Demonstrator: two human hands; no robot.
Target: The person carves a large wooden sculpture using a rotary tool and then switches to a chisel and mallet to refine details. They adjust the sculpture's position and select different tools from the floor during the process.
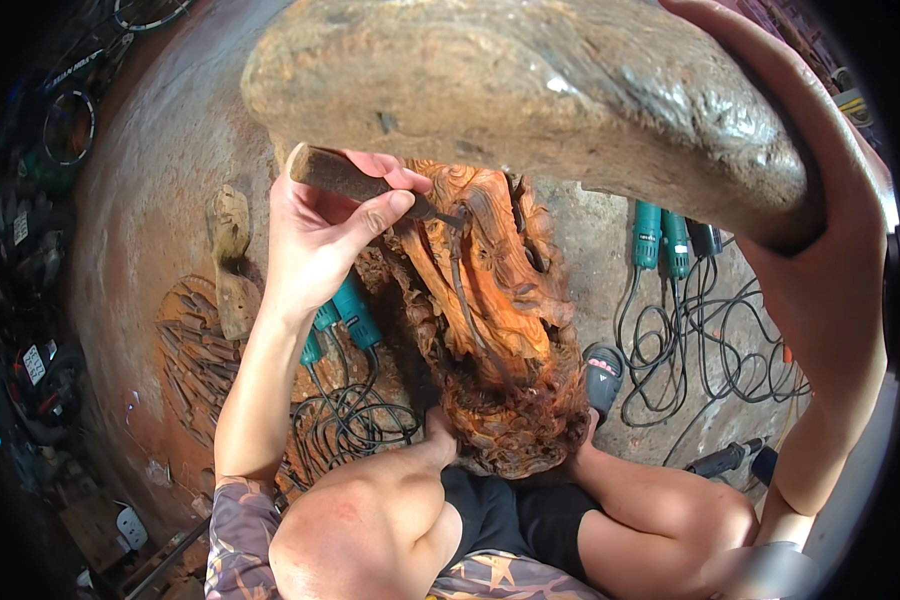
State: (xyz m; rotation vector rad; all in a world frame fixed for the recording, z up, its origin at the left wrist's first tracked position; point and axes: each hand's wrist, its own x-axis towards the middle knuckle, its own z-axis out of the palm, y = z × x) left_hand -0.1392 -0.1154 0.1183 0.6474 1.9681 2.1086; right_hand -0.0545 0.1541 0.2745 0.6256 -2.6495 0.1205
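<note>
My left hand [320,220] is closed round the dark handle of a chisel [342,178]. The chisel's narrow metal end points right and rests at a carved block of orange-brown wood [510,290], which stands between my feet. Across the top, very close, looms a worn wooden mallet [510,90], its surface grainy and shiny in places. Wrapped about its right end is my right hand [835,170], most of its fingers hidden or cut off by the edge. The mallet is above the chisel and covers the far part of the carving.
Several chisels [198,345] lie in a round heap at left, beside a second wooden mallet [232,260]. Green power tools [355,312] with coiled cords lie left of the carving; more green power tools [647,235] and tangled black cords [710,330] are at right. Motorbikes [45,330] line the left edge.
</note>
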